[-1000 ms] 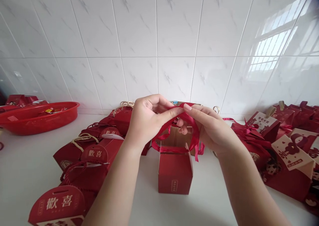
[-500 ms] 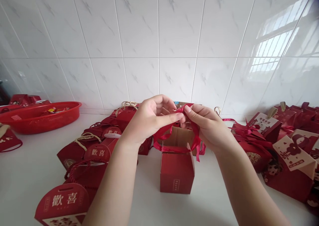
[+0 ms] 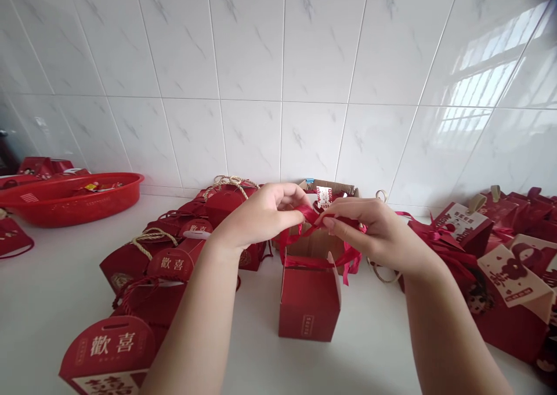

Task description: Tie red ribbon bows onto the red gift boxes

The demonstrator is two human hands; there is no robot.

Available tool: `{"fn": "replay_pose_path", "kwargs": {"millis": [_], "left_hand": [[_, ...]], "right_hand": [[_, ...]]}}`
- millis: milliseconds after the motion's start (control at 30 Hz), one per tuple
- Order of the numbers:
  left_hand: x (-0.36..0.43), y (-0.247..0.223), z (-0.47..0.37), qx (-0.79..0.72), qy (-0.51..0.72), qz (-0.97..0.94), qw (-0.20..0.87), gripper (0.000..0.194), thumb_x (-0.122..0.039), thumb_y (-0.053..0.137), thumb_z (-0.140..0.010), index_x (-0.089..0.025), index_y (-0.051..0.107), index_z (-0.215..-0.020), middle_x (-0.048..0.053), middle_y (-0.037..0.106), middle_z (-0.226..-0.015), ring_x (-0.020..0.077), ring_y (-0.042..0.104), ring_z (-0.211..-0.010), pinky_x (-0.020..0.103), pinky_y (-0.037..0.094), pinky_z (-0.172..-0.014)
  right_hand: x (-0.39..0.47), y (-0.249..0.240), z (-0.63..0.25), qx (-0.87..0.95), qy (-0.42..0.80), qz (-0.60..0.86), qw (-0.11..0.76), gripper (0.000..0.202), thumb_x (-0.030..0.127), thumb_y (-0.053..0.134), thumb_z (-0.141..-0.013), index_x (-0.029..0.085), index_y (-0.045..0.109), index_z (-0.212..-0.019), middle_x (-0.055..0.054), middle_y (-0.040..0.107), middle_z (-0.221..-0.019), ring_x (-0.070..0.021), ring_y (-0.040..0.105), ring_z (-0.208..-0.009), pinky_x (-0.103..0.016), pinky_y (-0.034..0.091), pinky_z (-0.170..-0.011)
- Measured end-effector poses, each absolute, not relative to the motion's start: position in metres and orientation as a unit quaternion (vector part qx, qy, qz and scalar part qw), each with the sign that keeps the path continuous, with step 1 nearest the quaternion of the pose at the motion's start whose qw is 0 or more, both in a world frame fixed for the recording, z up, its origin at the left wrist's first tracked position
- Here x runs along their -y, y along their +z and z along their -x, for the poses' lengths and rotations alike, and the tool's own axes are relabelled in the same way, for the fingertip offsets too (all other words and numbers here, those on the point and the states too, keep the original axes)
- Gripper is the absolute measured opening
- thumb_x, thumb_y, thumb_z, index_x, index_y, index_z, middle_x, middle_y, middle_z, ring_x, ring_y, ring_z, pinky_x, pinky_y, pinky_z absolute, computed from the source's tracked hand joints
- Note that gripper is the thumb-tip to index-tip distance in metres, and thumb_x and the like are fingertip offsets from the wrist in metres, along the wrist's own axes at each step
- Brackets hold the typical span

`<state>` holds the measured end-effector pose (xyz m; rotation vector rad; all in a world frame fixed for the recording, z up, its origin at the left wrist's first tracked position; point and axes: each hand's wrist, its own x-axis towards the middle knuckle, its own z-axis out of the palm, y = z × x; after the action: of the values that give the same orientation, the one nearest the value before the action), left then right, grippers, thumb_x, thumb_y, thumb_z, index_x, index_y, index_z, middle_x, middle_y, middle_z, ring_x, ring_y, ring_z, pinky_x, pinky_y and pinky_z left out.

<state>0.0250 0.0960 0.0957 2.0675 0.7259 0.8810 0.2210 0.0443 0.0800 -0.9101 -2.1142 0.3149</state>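
1. Bare L hand (image 3: 265, 215) & bare R hand (image 3: 372, 232) each pinch shiny red fabric ribbon (image 3: 310, 214) above upright red cardboard box (image 3: 308, 305), which stands on smooth white tabletop (image 3: 261, 351)
2. Risk, est.: slick ribbon slips fingertips; uneven pull tips box
3. Vs. prev. frame: fingertips farther apart, ribbon crossing gap; white-and-red printed card (image 3: 324, 196) now shows behind

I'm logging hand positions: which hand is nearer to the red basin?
Left. The left hand, pinching the ribbon, is to the right of the red basin and apart from it; the right hand, also on the ribbon, is farther right.
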Motion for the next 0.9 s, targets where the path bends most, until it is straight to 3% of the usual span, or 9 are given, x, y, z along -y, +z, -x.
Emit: {"fn": "replay_pose_path", "kwargs": {"millis": [133, 433, 567, 700, 800, 900], "left_hand": [[-0.093, 0.097, -0.024, -0.297, 0.320, -0.809, 0.393, 0.006, -0.023, 0.061, -0.078, -0.019, 0.063, -0.082, 0.006, 0.068, -0.092, 0.0223, 0.066, -0.088, 0.038, 0.052, -0.080], [-0.099, 0.099, -0.021, -0.290, 0.286, -0.813, 0.417, 0.014, -0.029, 0.061, -0.079, -0.016, 0.067, -0.083, 0.005, 0.069, -0.088, 0.0203, 0.064, -0.090, 0.035, 0.047, -0.085], [-0.092, 0.102, -0.017, -0.314, 0.290, -0.837, 0.343, 0.022, -0.036, 0.058, -0.080, -0.017, 0.069, -0.075, 0.002, 0.067, -0.075, 0.0196, 0.063, -0.079, 0.031, 0.048, -0.074], [-0.079, 0.102, -0.010, -0.346, 0.287, -0.871, 0.197, 0.025, -0.041, 0.056, -0.079, -0.021, 0.068, -0.069, 0.000, 0.063, -0.065, 0.0218, 0.061, -0.078, 0.030, 0.046, -0.071], [-0.072, 0.098, -0.009, -0.399, 0.264, -0.874, 0.088, 0.027, -0.047, 0.057, -0.077, -0.023, 0.069, -0.078, 0.004, 0.068, -0.084, 0.0291, 0.057, -0.097, 0.036, 0.044, -0.083], [-0.066, 0.088, -0.010, -0.458, 0.273, -0.846, 0.022, 0.034, -0.050, 0.054, -0.079, -0.024, 0.068, -0.096, 0.008, 0.065, -0.112, 0.0339, 0.049, -0.115, 0.045, 0.036, -0.096]], "right_hand": [[-0.044, 0.079, -0.215, 0.841, 0.033, 0.370, 0.393, 0.029, 0.017, 0.048, -0.089, 0.020, 0.055, -0.061, -0.002, 0.057, -0.061, -0.0142, 0.046, -0.059, -0.029, 0.038, -0.056], [-0.053, 0.070, -0.216, 0.831, -0.034, 0.365, 0.418, 0.023, 0.013, 0.048, -0.089, 0.017, 0.068, -0.080, -0.005, 0.061, -0.076, -0.0144, 0.052, -0.067, -0.028, 0.042, -0.059], [-0.057, 0.068, -0.216, 0.821, 0.003, 0.369, 0.435, 0.022, 0.017, 0.049, -0.090, 0.018, 0.071, -0.083, -0.006, 0.067, -0.088, -0.0165, 0.060, -0.077, -0.030, 0.047, -0.068], [-0.064, 0.063, -0.211, 0.769, 0.102, 0.389, 0.497, 0.018, 0.025, 0.056, -0.087, 0.022, 0.073, -0.086, -0.005, 0.069, -0.099, -0.0195, 0.062, -0.095, -0.032, 0.049, -0.081], [-0.070, 0.056, -0.206, 0.694, 0.190, 0.391, 0.574, 0.020, 0.034, 0.058, -0.085, 0.021, 0.073, -0.086, -0.005, 0.070, -0.100, -0.0213, 0.062, -0.099, -0.033, 0.049, -0.084], [-0.071, 0.046, -0.207, 0.592, 0.193, 0.450, 0.641, 0.034, 0.046, 0.051, -0.086, 0.018, 0.071, -0.087, -0.005, 0.069, -0.079, -0.0192, 0.064, -0.078, -0.029, 0.049, -0.067]]}}
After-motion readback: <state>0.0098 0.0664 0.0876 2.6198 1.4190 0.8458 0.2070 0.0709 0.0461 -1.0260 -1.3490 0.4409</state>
